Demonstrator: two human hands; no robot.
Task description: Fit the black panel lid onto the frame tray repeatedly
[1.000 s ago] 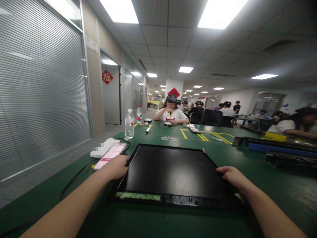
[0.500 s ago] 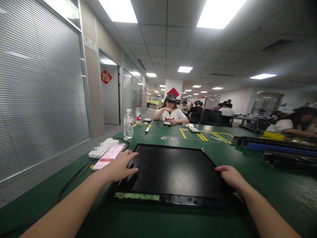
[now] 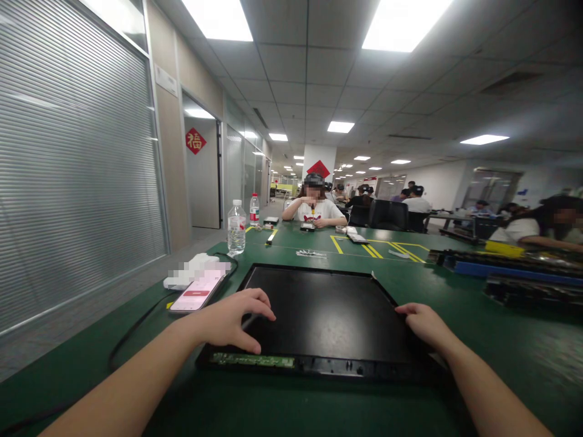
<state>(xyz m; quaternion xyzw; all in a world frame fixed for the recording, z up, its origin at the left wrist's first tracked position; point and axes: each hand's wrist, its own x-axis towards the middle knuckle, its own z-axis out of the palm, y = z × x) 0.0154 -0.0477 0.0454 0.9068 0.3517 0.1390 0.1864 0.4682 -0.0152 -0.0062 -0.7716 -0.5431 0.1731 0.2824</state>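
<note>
A black flat display panel [image 3: 328, 315] in a dark frame lies on the green table before me. A green circuit board strip [image 3: 252, 360] shows at the left of its near edge. Over the panel's left side is my left hand [image 3: 239, 318], thumb and fingers spread apart with nothing between them; whether the fingertips touch the surface I cannot tell. My right hand [image 3: 423, 325] is closed on the panel's right edge, its thumb on top and the other fingers partly hidden below.
To the left lie a phone [image 3: 198, 290] with a lit screen and a black cable [image 3: 132, 325]. Two water bottles [image 3: 236, 227] stand farther back. Dark strips and a blue bar [image 3: 496, 271] are piled at the right. Across the table sits a person [image 3: 314, 206] working on a small device.
My left hand has moved from the panel's left edge nearer to me and inward over its surface. My right hand stays at the right edge.
</note>
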